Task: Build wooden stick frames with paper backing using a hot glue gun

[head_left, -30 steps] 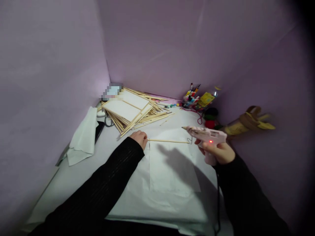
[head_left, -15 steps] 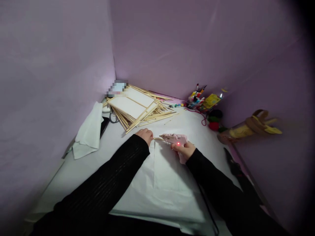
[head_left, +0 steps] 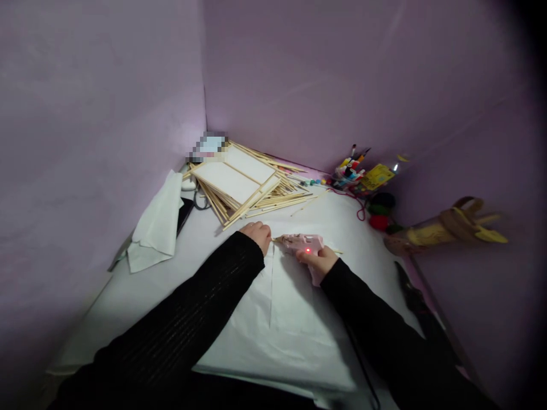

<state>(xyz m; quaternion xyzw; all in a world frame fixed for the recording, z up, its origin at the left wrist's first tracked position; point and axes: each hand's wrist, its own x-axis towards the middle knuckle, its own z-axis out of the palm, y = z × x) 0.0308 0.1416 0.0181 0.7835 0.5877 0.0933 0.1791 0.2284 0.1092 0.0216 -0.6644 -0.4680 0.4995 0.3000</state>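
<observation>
Desk, covered in white, set into a corner of mauve walls. On it, from largest to smallest: a white paper sheet lying flat under both forearms; a heap of wooden sticks at the far corner, topped by stick-framed white panels; a folded white cloth at the left edge; a cluster of paint brushes and markers at the far right, with dark and red yarn balls just in front of it.

Right hand, in a black sleeve, with fingers clamped around the handle of a pink hot glue gun; a red indicator glows on the gun's body, and the nozzle points left. Left hand, likewise sleeved, with fingers closed on the near end of a thin wooden stick, which lies across the paper sheet and passes behind the gun. The nozzle sits just beside the left fingertips; actual contact with the stick cannot be determined.
</observation>
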